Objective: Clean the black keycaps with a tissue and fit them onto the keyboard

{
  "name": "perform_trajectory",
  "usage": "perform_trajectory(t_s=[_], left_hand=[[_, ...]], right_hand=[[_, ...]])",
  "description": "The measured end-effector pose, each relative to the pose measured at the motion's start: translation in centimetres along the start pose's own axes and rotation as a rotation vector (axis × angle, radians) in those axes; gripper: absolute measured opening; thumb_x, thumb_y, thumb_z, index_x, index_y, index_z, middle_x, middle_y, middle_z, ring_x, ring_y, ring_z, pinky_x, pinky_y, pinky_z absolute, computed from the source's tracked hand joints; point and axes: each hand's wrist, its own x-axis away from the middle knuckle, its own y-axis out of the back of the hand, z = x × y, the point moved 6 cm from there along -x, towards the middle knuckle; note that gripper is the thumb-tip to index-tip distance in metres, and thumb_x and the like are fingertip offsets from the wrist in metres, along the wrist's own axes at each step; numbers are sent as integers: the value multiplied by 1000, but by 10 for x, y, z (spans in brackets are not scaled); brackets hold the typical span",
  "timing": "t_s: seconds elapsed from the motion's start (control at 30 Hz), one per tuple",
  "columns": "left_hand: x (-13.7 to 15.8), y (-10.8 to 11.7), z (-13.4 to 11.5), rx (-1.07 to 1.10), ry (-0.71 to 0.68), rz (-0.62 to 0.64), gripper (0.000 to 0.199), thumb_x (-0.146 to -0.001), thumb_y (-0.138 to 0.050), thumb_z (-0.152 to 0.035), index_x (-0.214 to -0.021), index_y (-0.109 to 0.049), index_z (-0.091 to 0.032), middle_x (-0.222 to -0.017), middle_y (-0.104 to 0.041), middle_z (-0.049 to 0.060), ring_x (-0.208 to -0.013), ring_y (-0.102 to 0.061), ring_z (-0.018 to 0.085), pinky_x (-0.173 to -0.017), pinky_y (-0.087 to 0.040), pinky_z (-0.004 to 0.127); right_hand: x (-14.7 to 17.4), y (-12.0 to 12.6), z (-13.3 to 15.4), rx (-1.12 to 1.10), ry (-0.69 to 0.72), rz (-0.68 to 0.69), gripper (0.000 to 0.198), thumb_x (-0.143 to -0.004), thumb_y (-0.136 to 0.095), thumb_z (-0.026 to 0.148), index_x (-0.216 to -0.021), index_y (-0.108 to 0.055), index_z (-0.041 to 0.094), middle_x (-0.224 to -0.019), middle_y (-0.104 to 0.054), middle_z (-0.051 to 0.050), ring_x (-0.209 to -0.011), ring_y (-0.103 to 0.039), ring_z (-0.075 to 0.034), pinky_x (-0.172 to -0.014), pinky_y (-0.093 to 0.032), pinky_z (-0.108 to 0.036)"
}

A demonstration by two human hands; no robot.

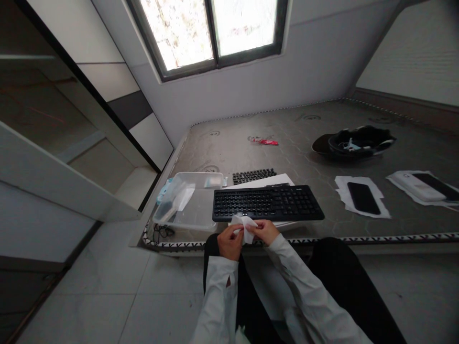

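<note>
Head view: left hand and right hand both show a pinching grip on a white tissue, at the near edge of the black keyboard. Step in hand, judged: opening or folding the tissue; next move calls for light, even finger pressure.

Both forearms are extended forward and angled inward. The left hand and the right hand are held close together, with the fingertips pinched.
</note>
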Motion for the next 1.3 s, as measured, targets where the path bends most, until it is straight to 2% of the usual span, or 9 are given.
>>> perform_trajectory(t_s=[0.13, 0.3, 0.47, 0.57, 0.7, 0.9, 1.03, 1.17, 1.3], left_hand=[[-2, 1, -5, 17, -63, -1, 9, -73, -61, -20, -74, -70, -21, -78, -69, 1, -51, -54, 8, -49, -42, 18], [-3, 3, -14, 27, -91, -17, 6, -73, -66, -23, -75, -71, -19, -80, -68, 2, -54, -53, 9, -51, -42, 20], [-4, 0, -3, 89, -53, 12, 11, -76, -66, -29, -77, -71, -20, -81, -67, 2, -52, -51, 8, -50, -41, 19], [-4, -2, 2, 121, -74, 28, 12, -78, -64, -28, -76, -73, -20, -80, -66, 3, -63, -59, 11, -53, -44, 19], [-5, -3, -1, 124, -92, 24, 12, -77, -67, -30, -79, -74, -21, -79, -67, 3, -72, -62, 14, -60, -48, 21], [-2, 1, -11, 42, -109, -20, 12, -77, -68, -31, -82, -74, -22, -82, -69, 3, -61, -61, 11, -50, -45, 20], [-1, 3, -13, -19, -146, -63, 12, -78, -67, -31, -83, -74, -23, -78, -71, 2, -61, -63, 12, -51, -47, 21], [-2, 5, -12, -35, -187, -88, 14, -79, -65, -31, -84, -74, -22, -80, -72, 3, -63, -64, 13, -50, -47, 20], [-3, 7, -9, -90, -147, -91, 18, -77, -66, -30, -91, -72, -21, -86, -72, 2, -50, -56, 8, -46, -45, 19]], right_hand=[[1, 3, -3, -7, -52, -32, 47, -43, -80, 54, -67, -70, 14, -59, -68, -3, -56, -62, -18, -53, -50, -29], [1, 5, -6, -70, -79, 32, 50, -46, -79, 54, -73, -71, 14, -59, -68, -1, -55, -61, -17, -55, -50, -29], [2, 6, -4, -10, -73, 57, 50, -47, -78, 54, -77, -72, 14, -59, -67, -1, -54, -59, -15, -52, -47, -26], [2, 3, -1, 3, -20, 67, 50, -47, -79, 53, -78, -73, 14, -62, -68, -1, -58, -60, -16, -56, -47, -27], [-1, 4, -5, -35, -9, 13, 52, -49, -75, 58, -74, -73, 13, -60, -68, -2, -55, -59, -16, -55, -47, -28], [-5, 7, -10, -39, 21, -124, 55, -49, -75, 60, -75, -74, 12, -67, -72, -7, -59, -62, -19, -59, -49, -31], [-4, 6, -8, -27, 51, -214, 57, -48, -75, 62, -76, -74, 12, -70, -72, -10, -67, -65, -24, -61, -51, -34], [-2, 1, -5, -75, 108, -294, 56, -50, -73, 61, -76, -73, 12, -71, -72, -9, -66, -64, -22, -61, -51, -32], [-2, -6, -5, -135, 143, -266, 51, -52, -74, 57, -77, -70, 13, -67, -70, -5, -59, -62, -18, -57, -49, -28]])
